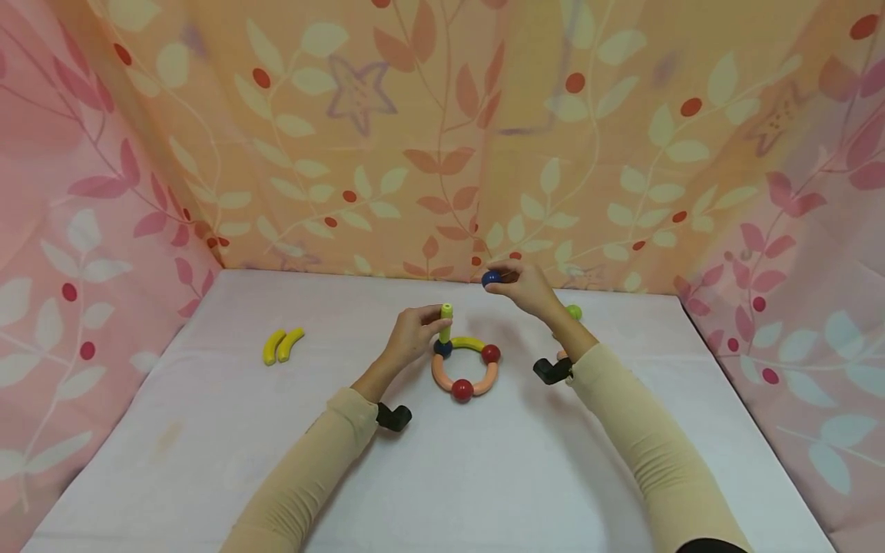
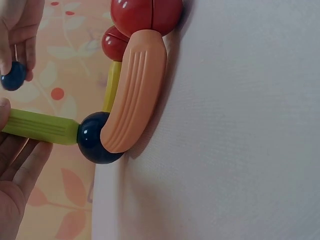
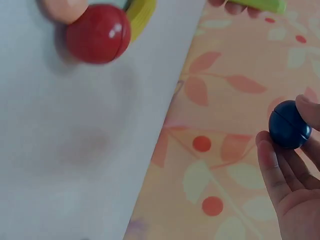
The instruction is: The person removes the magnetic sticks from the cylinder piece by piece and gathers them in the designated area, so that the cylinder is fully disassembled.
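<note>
My left hand [image 1: 412,334] pinches a green rod [image 1: 445,322] with grooves along its side, which stands upright from a dark blue ball [image 2: 97,137]. That ball is part of a ring lying on the table, made of curved orange pieces [image 2: 137,90], a curved yellow piece [image 1: 469,342] and two red balls [image 1: 462,390]. Up and to the right of the rod, my right hand [image 1: 525,288] holds a loose blue ball [image 3: 289,125] between thumb and fingers, in the air. A seam line runs around this ball.
Two curved yellow pieces [image 1: 283,346] lie side by side on the left of the white table [image 1: 207,453]. Behind my right forearm, a green ball [image 1: 574,312] and an orange piece [image 1: 561,355] are partly hidden. Patterned cloth [image 1: 442,153] hangs around the back and sides.
</note>
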{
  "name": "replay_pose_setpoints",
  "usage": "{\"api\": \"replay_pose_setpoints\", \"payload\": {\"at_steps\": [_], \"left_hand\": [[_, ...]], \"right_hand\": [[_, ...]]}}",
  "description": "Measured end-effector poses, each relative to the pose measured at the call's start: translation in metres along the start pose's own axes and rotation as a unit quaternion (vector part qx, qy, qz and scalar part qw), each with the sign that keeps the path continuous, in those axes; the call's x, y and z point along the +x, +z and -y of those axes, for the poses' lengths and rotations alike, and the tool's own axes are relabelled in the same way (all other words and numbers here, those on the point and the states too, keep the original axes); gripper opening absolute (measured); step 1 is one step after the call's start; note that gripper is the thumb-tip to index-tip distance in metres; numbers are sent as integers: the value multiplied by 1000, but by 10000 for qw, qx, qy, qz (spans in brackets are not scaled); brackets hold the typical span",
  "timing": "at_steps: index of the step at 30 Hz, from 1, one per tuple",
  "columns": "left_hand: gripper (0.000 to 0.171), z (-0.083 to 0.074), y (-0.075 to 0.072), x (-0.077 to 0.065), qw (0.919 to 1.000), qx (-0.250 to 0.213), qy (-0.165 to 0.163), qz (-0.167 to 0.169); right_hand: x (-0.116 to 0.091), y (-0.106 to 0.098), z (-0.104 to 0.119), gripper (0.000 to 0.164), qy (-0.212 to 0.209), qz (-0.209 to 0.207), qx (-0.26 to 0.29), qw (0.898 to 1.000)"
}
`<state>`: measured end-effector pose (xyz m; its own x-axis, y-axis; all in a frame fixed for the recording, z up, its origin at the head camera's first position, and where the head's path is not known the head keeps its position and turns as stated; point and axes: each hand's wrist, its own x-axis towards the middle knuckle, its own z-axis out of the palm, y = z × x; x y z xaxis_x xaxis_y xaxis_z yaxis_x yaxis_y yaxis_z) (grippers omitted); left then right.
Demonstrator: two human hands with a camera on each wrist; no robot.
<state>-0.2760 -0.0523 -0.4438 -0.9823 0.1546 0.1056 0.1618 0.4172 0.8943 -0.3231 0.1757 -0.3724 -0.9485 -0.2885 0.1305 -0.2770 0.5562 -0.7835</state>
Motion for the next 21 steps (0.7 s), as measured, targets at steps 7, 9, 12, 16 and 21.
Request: {"api": "replay_pose_setpoints", "payload": {"at_steps": [7, 9, 12, 16, 21], "left_hand": [[38, 0, -1, 0, 10000, -24, 46, -34], [38, 0, -1, 0, 10000, -9, 46, -46], [38, 0, -1, 0, 10000, -19, 39, -50], [37, 2, 0, 1, 9999, -64, 98, -38], [38, 2, 1, 0, 9999, -31, 111, 0]], "right_hand": [[7, -13, -20, 43, 308, 74, -324, 9990], [9, -15, -27, 42, 311, 32, -524, 9981], [10, -19, -38, 42, 355, -48, -905, 9952], [9, -23, -56, 44, 621, -59, -1340, 9890], [8, -30, -74, 44, 898, 112, -1627, 9825]]}}
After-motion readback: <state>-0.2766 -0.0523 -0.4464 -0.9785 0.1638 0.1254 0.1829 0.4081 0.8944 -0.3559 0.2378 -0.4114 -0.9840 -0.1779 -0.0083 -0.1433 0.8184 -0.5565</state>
